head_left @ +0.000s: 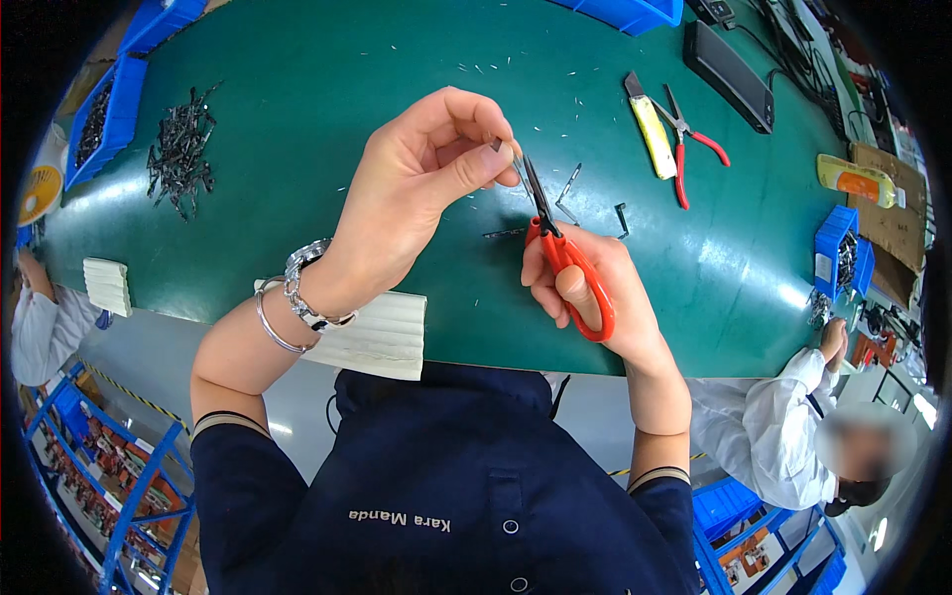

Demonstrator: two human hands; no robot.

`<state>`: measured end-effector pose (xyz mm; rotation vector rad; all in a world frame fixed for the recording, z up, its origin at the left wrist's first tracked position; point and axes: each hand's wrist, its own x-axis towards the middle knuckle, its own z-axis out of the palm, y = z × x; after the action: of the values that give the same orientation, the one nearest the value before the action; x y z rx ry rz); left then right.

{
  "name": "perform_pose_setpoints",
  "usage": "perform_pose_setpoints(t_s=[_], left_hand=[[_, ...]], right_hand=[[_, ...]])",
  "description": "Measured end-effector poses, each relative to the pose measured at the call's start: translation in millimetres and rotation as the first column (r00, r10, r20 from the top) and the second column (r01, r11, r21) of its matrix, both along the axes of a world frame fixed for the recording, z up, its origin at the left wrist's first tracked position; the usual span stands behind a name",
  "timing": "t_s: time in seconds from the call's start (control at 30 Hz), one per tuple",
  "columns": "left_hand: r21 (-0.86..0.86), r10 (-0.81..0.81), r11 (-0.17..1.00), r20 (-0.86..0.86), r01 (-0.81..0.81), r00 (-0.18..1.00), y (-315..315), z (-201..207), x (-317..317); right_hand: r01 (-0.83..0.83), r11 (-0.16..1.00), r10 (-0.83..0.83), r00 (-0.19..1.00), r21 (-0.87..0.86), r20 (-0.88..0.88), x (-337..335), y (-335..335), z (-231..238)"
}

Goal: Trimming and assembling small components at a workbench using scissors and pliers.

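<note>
My right hand [595, 283] grips a pair of red-handled scissors [542, 213], thumb through one loop. The dark blades point up and away, close to the fingertips of my left hand [431, 164]. Thumb and index finger of that hand pinch a small dark, thin part [499, 145] whose far end lies near the blades; its exact kind is too small to tell. Beneath the hands, a few small black parts [567, 188] lie on the green table [327, 79]. White slivers [481, 67] are scattered beyond my left hand.
A pile of thin black parts [182, 149] lies left, by a blue bin [109, 119]. At right are a yellow cutter [652, 134], red-handled pliers [682, 149], a black box [729, 74] and a yellow bottle [858, 180]. A white corrugated pad [382, 337] sits at the near edge. Co-workers sit either side.
</note>
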<state>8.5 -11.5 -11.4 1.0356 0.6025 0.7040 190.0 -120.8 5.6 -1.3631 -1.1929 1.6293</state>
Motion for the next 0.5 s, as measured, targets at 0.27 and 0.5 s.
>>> perform_pose_setpoints(t_s=[0.27,0.5], left_hand=[[-0.064,0.022,0.998,0.035,-0.019,0.999,-0.3,0.5,1.5],[-0.049,0.011,0.999,0.036,-0.010,0.999,-0.9,-1.9,1.4]], right_hand=[[0.001,1.000,-0.002,0.999,-0.006,-0.034,-0.7,-0.4,4.4],[0.004,1.000,-0.005,0.999,-0.021,-0.049,-0.7,0.1,7.4]])
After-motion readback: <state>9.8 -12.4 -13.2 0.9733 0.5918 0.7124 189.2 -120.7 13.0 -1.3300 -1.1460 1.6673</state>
